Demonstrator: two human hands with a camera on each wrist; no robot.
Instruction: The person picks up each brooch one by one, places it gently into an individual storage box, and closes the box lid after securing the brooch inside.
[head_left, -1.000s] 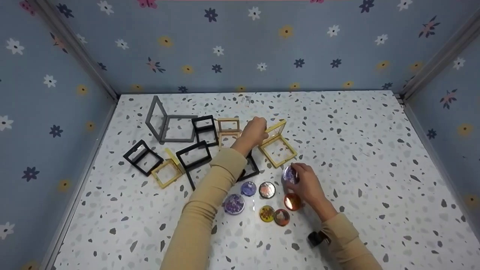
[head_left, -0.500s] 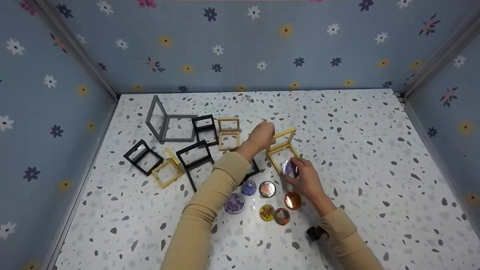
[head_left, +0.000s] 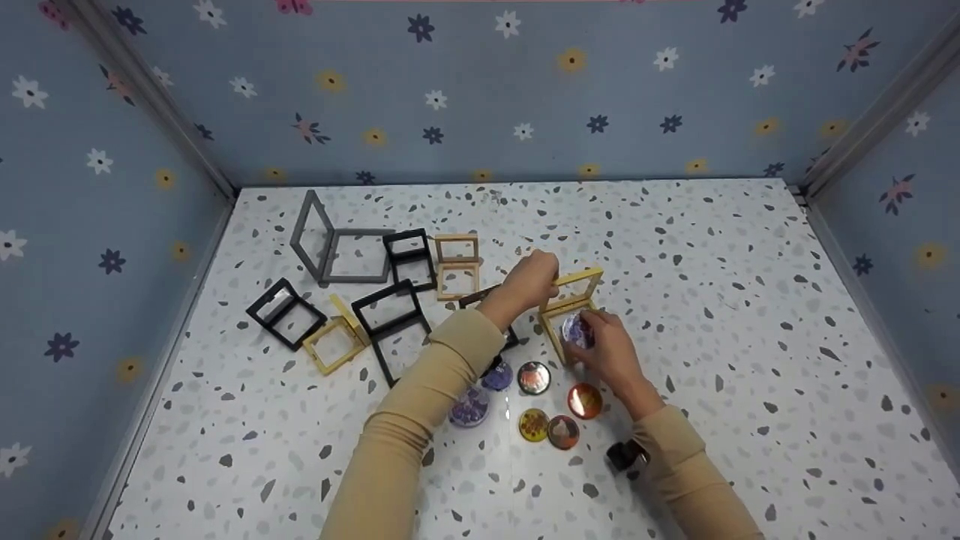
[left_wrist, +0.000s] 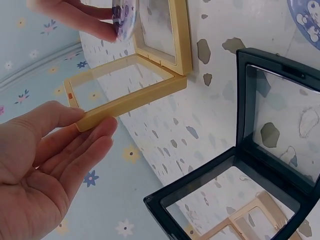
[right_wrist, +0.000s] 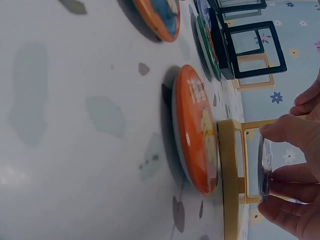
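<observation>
My left hand point(head_left: 531, 279) pinches the raised lid of a yellow hinged display frame point(left_wrist: 135, 97) between thumb and fingers. The frame's other half lies on the table, a clear film in each half. Over that lower half, my right hand point(head_left: 613, 352) holds a purple round badge point(head_left: 577, 331) by its edge; in the right wrist view the badge point(right_wrist: 264, 167) stands nearly on edge between thumb and fingers. An orange badge point(right_wrist: 196, 130) lies on the table just below the right hand. A black open frame point(left_wrist: 240, 165) stands beside the left hand, partly behind the left arm in the head view.
Several open frames spread to the left: a grey one point(head_left: 358, 280), black ones point(head_left: 386, 328), a smaller yellow one point(head_left: 326, 367) and a beige one point(head_left: 458, 264). Several badges lie in front, including a yellow one point(head_left: 534, 425) and a large purple one point(head_left: 468, 407). Patterned walls enclose the table.
The left hand has moved right and nearer, bringing the yellow frame along. The right hand has shifted slightly left and away with the purple badge, which is now over the frame's lower half.
</observation>
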